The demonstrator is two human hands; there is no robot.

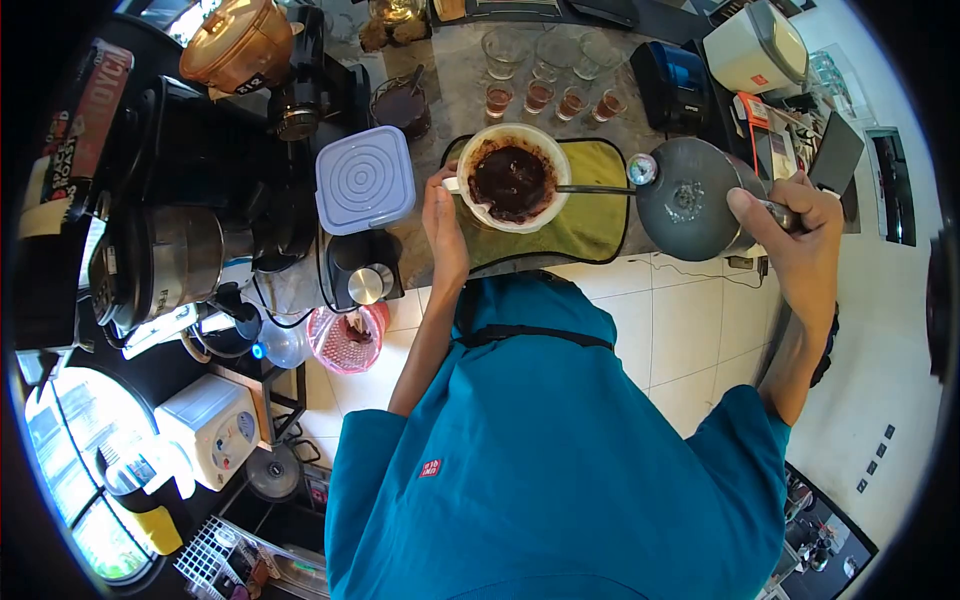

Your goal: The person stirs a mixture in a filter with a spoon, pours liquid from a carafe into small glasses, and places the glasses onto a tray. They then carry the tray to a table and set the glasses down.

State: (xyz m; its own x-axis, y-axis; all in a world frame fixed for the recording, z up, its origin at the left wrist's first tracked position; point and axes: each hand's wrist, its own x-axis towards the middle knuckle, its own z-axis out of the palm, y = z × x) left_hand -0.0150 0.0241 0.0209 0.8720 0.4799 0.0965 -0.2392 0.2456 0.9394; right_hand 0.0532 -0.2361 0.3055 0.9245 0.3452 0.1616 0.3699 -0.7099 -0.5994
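Note:
A white bowl with a side handle (545,150) holds a thick, dark brown, glossy mixture (512,182). My left hand (441,225) is closed at its handle on the left side. My right hand (795,225) grips the handle of a dark grey gooseneck kettle (688,215), with its lid knob facing up. The kettle's thin spout (600,189) reaches left, and its tip overlaps the bowl's right rim. Beneath the bowl lies an olive-green cloth (598,225) with a dark border.
Small glasses with brown liquid (538,97) line up behind the bowl, with larger clear glasses (556,48) beyond. A lidded lilac container (365,180) and a dark-filled jug (402,105) stand left. Coffee machines (190,250) crowd the far left. A pink basket (345,340) sits below the counter edge.

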